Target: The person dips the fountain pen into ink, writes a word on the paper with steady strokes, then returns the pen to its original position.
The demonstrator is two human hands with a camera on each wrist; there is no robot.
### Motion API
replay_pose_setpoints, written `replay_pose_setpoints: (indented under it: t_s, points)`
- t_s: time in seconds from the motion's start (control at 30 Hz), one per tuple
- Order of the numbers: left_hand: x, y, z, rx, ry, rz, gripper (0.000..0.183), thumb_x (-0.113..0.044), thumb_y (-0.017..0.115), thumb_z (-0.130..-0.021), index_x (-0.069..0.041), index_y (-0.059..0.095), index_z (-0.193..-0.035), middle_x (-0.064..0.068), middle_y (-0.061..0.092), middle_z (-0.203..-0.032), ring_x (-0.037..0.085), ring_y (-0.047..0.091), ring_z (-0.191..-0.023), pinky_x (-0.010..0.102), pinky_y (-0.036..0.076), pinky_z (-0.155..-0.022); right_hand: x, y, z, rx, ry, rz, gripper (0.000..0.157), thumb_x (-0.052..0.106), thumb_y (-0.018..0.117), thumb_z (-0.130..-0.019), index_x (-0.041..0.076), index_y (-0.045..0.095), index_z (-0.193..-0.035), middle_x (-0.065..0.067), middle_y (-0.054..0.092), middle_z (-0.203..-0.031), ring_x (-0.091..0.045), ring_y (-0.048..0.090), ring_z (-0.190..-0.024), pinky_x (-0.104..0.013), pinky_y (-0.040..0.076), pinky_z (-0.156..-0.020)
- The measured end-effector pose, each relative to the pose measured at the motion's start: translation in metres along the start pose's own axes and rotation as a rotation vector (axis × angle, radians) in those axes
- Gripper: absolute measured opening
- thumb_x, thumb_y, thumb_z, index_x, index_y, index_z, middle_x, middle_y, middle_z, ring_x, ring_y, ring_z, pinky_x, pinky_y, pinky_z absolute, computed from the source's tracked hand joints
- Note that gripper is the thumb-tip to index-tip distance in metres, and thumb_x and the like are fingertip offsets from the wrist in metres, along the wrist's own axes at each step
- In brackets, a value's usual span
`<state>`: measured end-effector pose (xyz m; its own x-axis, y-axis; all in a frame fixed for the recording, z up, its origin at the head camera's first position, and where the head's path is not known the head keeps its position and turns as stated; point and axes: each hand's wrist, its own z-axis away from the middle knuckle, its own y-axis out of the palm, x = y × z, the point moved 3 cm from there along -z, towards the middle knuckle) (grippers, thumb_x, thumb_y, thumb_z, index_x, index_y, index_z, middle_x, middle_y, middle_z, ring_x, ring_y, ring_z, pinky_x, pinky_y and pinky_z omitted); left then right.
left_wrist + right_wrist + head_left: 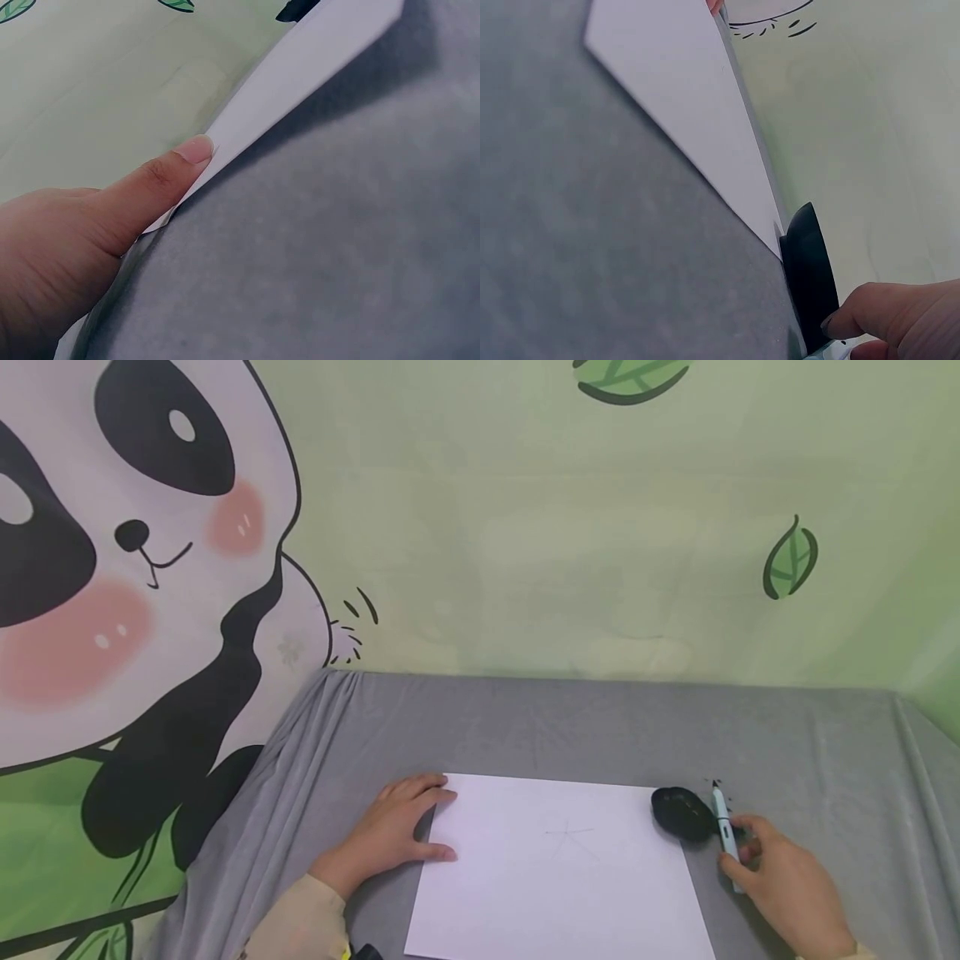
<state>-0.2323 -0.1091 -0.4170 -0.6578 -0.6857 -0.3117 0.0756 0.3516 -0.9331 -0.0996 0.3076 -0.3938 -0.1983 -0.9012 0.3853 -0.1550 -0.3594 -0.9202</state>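
Observation:
A white sheet of paper (525, 893) lies on the grey cloth, with a few faint thin lines (568, 832) drawn near its upper middle. My left hand (397, 827) rests at the paper's left edge, its thumb and fingers spread along the border. In the left wrist view the thumb (161, 176) touches that edge. A smooth black oval object (682, 814) covers part of the sheet's far right corner; its kind is unclear. Just right of it, my right hand (791, 877) pinches a light blue pen (724, 827) between thumb and fingers, dark tip pointing away.
The grey cloth (600, 722) covers the table back to a green wall (517, 527) printed with leaves. A large panda picture (180, 568) fills the left side. Small dark marks (716, 781) show near the pen's tip.

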Motion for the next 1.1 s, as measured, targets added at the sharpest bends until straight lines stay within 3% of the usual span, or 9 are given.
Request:
replay_pose_setpoints:
  t_s: [0.2, 0.43, 0.67, 0.83, 0.97, 1.1]
  points:
    - [0.001, -0.002, 0.001, -0.013, 0.011, 0.005, 0.072, -0.052, 0.078, -0.071, -0.014, 0.058, -0.128, 0.01, 0.052, -0.139, 0.032, 0.048, -0.129, 0.053, 0.035, -0.106, 0.004, -0.002, -0.002, 0.001, -0.008, 0.005, 0.048, 0.024, 0.067, -0.085, -0.006, 0.053, -0.121, -0.002, 0.065, -0.076, -0.012, 0.048, -0.057, -0.028, 0.036, -0.05]
    - [0.006, -0.003, 0.002, -0.005, -0.02, 0.004, 0.072, -0.052, 0.079, -0.071, -0.013, 0.058, -0.128, 0.011, 0.052, -0.139, 0.033, 0.048, -0.13, 0.054, 0.035, -0.106, 0.013, -0.008, -0.009, -0.047, -0.042, 0.004, 0.041, 0.028, 0.062, -0.09, 0.0, 0.057, -0.119, -0.003, 0.07, -0.081, -0.009, 0.052, -0.059, -0.027, 0.037, -0.049]
    - [0.008, -0.004, 0.002, 0.02, -0.035, 0.013, 0.071, -0.052, 0.077, -0.073, -0.014, 0.057, -0.129, 0.013, 0.05, -0.141, 0.035, 0.046, -0.131, 0.055, 0.034, -0.107, 0.017, -0.011, -0.017, -0.072, -0.075, 0.004, 0.041, 0.03, 0.059, -0.092, -0.001, 0.059, -0.119, -0.007, 0.072, -0.088, -0.012, 0.061, -0.067, -0.029, 0.042, -0.053]
    - [0.009, -0.004, 0.002, 0.024, -0.034, 0.032, 0.069, -0.049, 0.076, -0.076, -0.015, 0.055, -0.132, 0.018, 0.047, -0.143, 0.039, 0.044, -0.132, 0.058, 0.034, -0.107, 0.019, -0.012, -0.02, -0.188, -0.178, 0.006, 0.04, 0.025, 0.065, -0.088, -0.003, 0.062, -0.115, -0.02, 0.066, -0.101, -0.028, 0.065, -0.079, -0.041, 0.05, -0.06]
    - [0.01, -0.006, 0.001, -0.004, -0.029, 0.0, 0.071, -0.047, 0.076, -0.076, -0.013, 0.054, -0.133, 0.021, 0.044, -0.145, 0.041, 0.042, -0.134, 0.059, 0.035, -0.106, 0.018, -0.011, -0.025, -0.299, -0.314, 0.003, 0.041, 0.019, 0.071, -0.082, -0.005, 0.061, -0.115, -0.028, 0.062, -0.11, -0.043, 0.06, -0.097, -0.056, 0.047, -0.079]
    - [0.013, -0.008, 0.0, -0.012, -0.03, -0.079, 0.08, -0.053, 0.074, -0.075, -0.011, 0.05, -0.139, 0.023, 0.036, -0.15, 0.043, 0.034, -0.139, 0.061, 0.031, -0.109, 0.011, -0.01, -0.032, -0.279, -0.375, 0.017, 0.049, 0.023, 0.072, -0.082, -0.002, 0.058, -0.122, -0.032, 0.055, -0.124, -0.052, 0.05, -0.11, -0.065, 0.039, -0.087]
